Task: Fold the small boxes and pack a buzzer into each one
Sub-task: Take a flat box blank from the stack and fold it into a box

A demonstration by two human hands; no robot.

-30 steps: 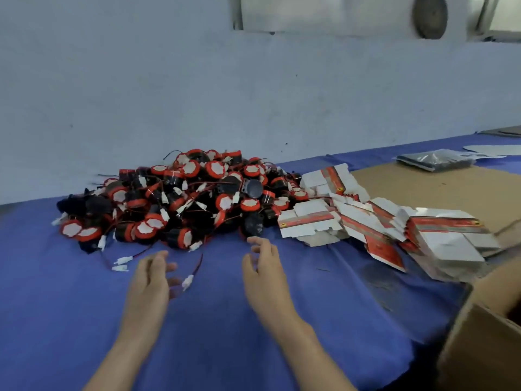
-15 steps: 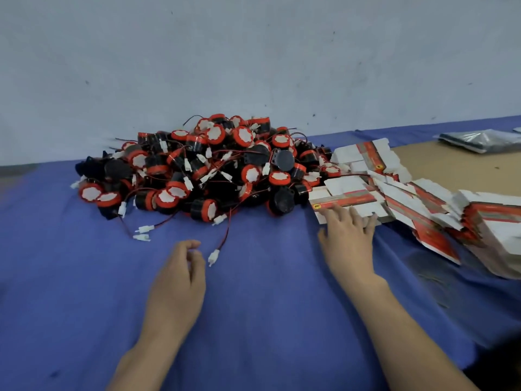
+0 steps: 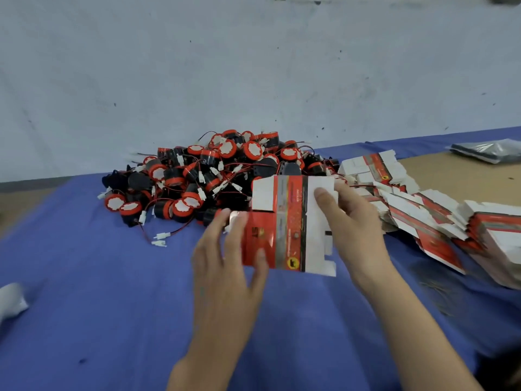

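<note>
A flat, unfolded red-and-white box blank (image 3: pixel 290 224) is held up over the blue cloth, in front of the buzzer heap. My right hand (image 3: pixel 355 230) grips its right side, thumb on the white panel. My left hand (image 3: pixel 228 261) holds its left edge, thumb on the red panel. Behind the blank lies a big pile of black buzzers (image 3: pixel 208 176) with red rims, white labels and thin wires with white plugs. A slumped stack of more flat box blanks (image 3: pixel 423 207) stretches off to the right.
Blue cloth (image 3: pixel 98 292) covers the table; a tan board (image 3: pixel 462 176) shows at right. A grey plastic bag (image 3: pixel 490 149) lies at far right. A white object (image 3: pixel 11 300) sits at the left edge. A pale wall (image 3: pixel 225 66) stands right behind the pile.
My right hand has picked one flat blank off the stack and brought it to the middle. My left hand rose from the cloth and took its left edge.
</note>
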